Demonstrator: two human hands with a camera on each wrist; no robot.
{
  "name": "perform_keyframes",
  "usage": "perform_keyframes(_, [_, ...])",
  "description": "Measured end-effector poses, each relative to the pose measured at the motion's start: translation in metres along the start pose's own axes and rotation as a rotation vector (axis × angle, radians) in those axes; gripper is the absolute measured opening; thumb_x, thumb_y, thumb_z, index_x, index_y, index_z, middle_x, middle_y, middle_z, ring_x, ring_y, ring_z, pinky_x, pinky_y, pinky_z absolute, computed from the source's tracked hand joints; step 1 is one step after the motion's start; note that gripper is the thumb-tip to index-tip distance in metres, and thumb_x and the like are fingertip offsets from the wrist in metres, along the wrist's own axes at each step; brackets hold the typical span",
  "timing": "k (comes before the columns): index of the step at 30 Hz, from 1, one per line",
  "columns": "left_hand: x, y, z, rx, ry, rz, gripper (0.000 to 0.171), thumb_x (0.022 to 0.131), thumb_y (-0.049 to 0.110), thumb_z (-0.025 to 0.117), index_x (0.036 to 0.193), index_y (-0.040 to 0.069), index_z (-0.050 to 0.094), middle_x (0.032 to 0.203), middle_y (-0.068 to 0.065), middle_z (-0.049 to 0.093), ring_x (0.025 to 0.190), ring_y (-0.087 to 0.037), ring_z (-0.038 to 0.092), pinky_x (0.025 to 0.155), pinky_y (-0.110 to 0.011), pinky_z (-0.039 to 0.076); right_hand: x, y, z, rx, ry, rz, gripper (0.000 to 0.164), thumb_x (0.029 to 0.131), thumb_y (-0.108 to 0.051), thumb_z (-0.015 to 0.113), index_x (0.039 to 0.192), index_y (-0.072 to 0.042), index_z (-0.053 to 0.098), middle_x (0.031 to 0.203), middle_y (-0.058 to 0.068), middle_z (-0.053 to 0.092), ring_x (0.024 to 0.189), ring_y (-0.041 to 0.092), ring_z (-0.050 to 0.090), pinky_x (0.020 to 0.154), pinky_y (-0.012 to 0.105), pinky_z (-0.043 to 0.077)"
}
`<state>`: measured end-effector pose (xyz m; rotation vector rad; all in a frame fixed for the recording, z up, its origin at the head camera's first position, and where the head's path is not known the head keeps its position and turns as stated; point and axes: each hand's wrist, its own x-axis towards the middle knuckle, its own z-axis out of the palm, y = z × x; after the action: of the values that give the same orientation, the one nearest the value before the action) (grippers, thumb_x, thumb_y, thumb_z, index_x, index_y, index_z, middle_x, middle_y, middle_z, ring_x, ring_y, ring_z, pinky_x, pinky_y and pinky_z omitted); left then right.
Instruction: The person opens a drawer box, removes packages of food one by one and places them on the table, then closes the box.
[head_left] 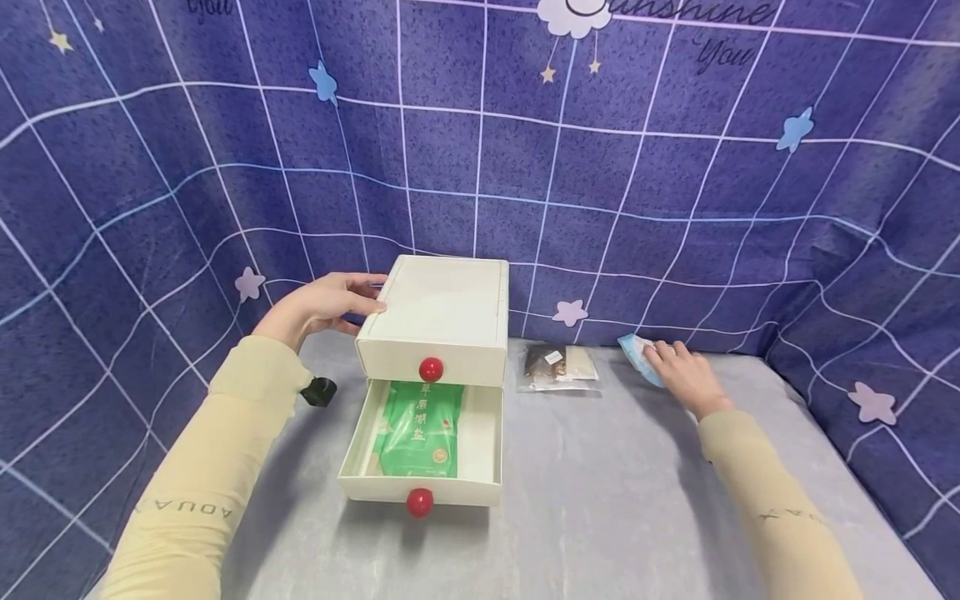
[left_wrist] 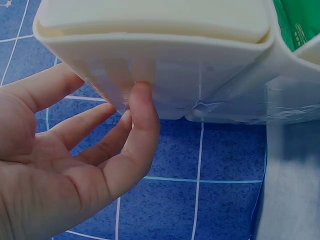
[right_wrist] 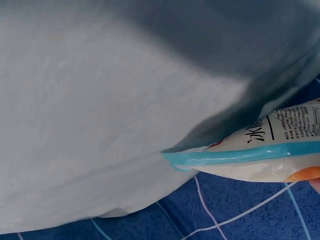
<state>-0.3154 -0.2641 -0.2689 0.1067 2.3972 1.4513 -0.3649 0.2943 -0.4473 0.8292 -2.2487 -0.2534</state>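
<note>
A small white two-drawer cabinet [head_left: 450,296] stands left of the middle, with red round knobs. Its lower drawer [head_left: 480,433] is pulled out and holds a green packet [head_left: 420,429] with Chinese characters. My left hand [head_left: 327,302] rests against the cabinet's left side; in the left wrist view its fingertips [left_wrist: 142,92] touch the smooth side wall. Far to the right, my right hand [head_left: 684,375] pinches a blue-edged white bag [head_left: 641,360]. The right wrist view shows the printed bag [right_wrist: 270,155] tilted at the table's far edge, with just a fingertip at the frame's border.
Between cabinet and right hand lies a clear plastic packet [head_left: 558,367] with dark and pale contents. A black object [head_left: 319,392] sits by the left wrist. A grey cloth [head_left: 600,500] covers the table, and a blue gridded curtain [head_left: 525,150] hangs behind it.
</note>
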Motion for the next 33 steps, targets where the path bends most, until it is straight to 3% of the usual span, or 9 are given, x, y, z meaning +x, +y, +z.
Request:
perform_keyframes(8, [0.004, -0.003, -0.001, 0.007, 0.004, 0.002, 0.072, 0.090, 0.019, 0.064, 0.150, 0.014, 0.025, 0.144, -0.020, 0.032, 0.120, -0.035, 0.045, 0.089, -0.047, 0.051, 0.003, -0.008, 0.006, 0.012, -0.084, 0.065, 0.018, 0.090, -0.003, 0.037, 0.102, -0.001, 0.050, 0.091, 0.016, 0.051, 0.074, 0.037, 0.054, 0.044, 0.048, 0.046])
perform_keyframes(15, [0.005, -0.003, -0.003, -0.002, -0.003, 0.000, 0.073, 0.090, 0.018, 0.064, 0.151, 0.015, 0.024, 0.146, -0.020, 0.030, 0.123, -0.037, 0.043, 0.091, -0.049, 0.049, 0.004, -0.014, 0.011, 0.029, -0.106, 0.049, 0.019, 0.087, -0.001, 0.038, 0.101, -0.001, 0.050, 0.091, 0.017, 0.052, 0.074, 0.039, 0.054, 0.045, 0.049, 0.047])
perform_keyframes(23, [0.005, -0.001, -0.002, -0.009, -0.005, -0.002, 0.073, 0.090, 0.018, 0.064, 0.151, 0.015, 0.023, 0.147, -0.020, 0.030, 0.124, -0.037, 0.042, 0.092, -0.050, 0.048, 0.005, -0.020, 0.015, 0.063, -0.203, 0.117, 0.021, 0.086, -0.002, 0.041, 0.103, -0.007, 0.052, 0.091, 0.018, 0.053, 0.077, 0.040, 0.055, 0.048, 0.049, 0.046])
perform_keyframes(33, [0.004, -0.003, -0.003, -0.004, -0.003, 0.002, 0.074, 0.090, 0.018, 0.065, 0.151, 0.014, 0.024, 0.146, -0.020, 0.030, 0.123, -0.036, 0.043, 0.090, -0.049, 0.049, 0.006, -0.024, 0.018, 0.075, -0.241, 0.145, 0.026, 0.084, -0.001, 0.044, 0.107, -0.010, 0.053, 0.092, 0.017, 0.055, 0.077, 0.041, 0.056, 0.048, 0.051, 0.048])
